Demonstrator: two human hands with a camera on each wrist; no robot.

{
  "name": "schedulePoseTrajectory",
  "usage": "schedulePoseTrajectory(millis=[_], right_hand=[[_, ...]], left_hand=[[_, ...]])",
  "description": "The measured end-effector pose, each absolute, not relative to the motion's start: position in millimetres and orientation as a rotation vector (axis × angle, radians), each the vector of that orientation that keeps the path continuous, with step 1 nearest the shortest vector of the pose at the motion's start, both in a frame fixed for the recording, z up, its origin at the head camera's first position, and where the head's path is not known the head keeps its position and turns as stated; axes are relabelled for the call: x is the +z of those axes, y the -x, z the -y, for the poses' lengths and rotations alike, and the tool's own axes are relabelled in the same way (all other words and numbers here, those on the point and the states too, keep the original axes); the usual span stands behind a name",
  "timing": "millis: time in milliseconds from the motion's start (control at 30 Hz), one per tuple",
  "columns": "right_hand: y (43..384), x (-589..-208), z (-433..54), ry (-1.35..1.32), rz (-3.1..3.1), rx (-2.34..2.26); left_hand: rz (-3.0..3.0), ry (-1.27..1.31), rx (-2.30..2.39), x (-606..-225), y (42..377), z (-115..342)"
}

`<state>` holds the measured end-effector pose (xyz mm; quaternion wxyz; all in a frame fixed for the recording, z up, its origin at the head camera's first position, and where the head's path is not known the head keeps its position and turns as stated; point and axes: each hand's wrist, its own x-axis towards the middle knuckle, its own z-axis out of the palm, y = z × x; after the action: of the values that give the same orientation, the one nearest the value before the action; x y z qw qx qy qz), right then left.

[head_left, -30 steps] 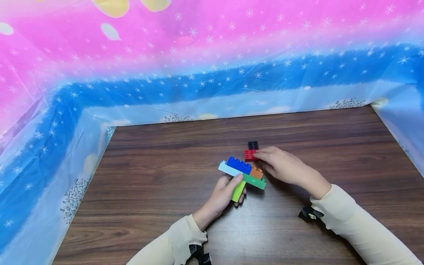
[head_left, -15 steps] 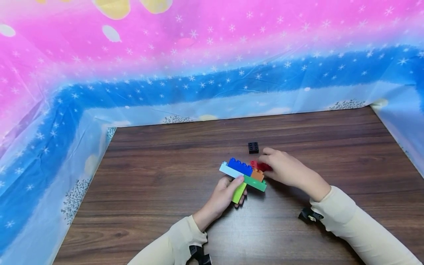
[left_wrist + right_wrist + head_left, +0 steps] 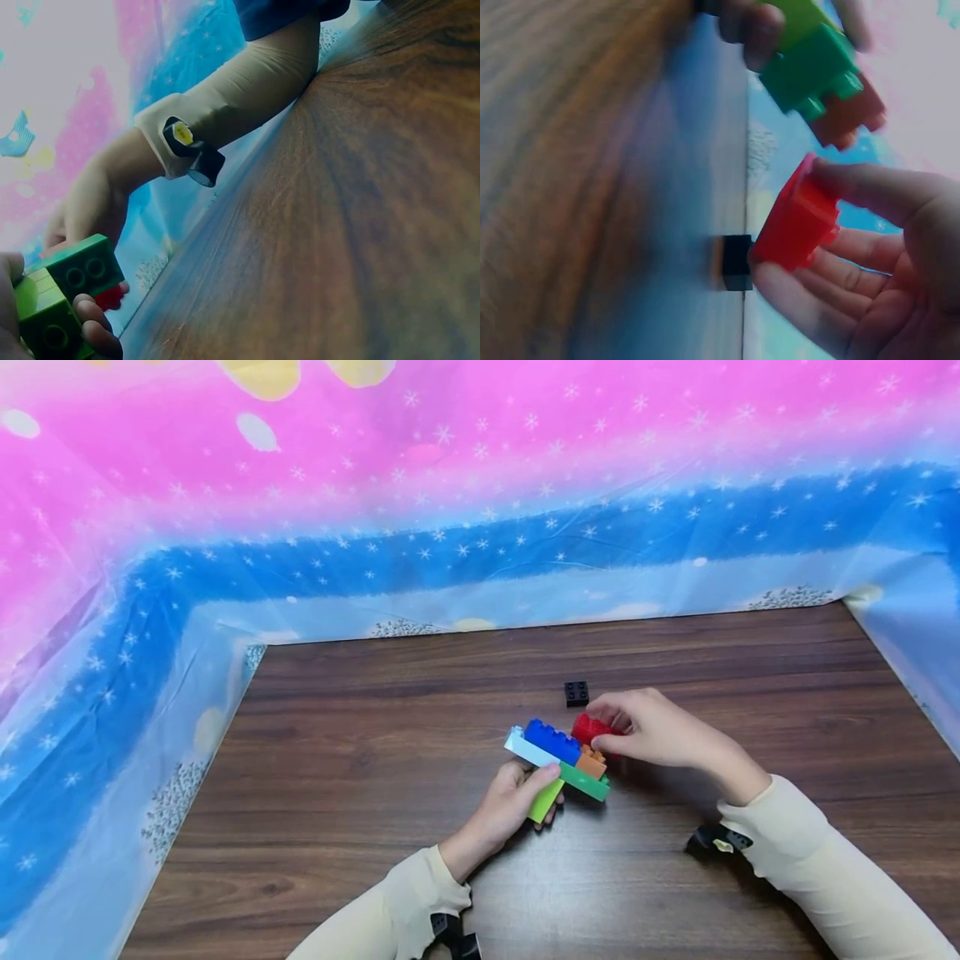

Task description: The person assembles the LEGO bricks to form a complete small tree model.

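My left hand (image 3: 506, 797) grips a joined build of toy building bricks by its lime-green brick (image 3: 545, 802). Across the top of that brick run a light blue brick (image 3: 527, 749) and a green brick (image 3: 587, 782). A blue brick (image 3: 553, 742) and an orange brick (image 3: 591, 763) sit on them, studs upward. Just right of the build, my right hand (image 3: 667, 731) pinches a red brick (image 3: 799, 221) between thumb and fingers. In the right wrist view the red brick is tilted and apart from the orange brick (image 3: 847, 112).
A black four-stud brick (image 3: 577, 693) lies on the brown wooden table (image 3: 360, 727), beyond the hands. A pink and blue snowflake cloth (image 3: 465, 543) hangs along the table's back and sides. Each wrist wears a small black device (image 3: 716, 841).
The red brick, earlier on the table beside the black one, has been picked up by the right hand. It has come nearer the build and turned over. The left hand barely moved.
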<state>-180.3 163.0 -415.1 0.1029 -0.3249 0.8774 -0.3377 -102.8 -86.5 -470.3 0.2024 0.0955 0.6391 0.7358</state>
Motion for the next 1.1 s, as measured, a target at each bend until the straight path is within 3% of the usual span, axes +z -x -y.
schedulePoseTrajectory(millis=[500, 1100], right_hand=[[183, -404, -165, 0.691, -2.178, -1.458], [172, -397, -162, 0.854, -2.149, -1.345]], left_hand=[[-1.806, -0.381, 2.045, -470, 102, 88], [-1.83, -0.37, 2.031, -470, 103, 87]])
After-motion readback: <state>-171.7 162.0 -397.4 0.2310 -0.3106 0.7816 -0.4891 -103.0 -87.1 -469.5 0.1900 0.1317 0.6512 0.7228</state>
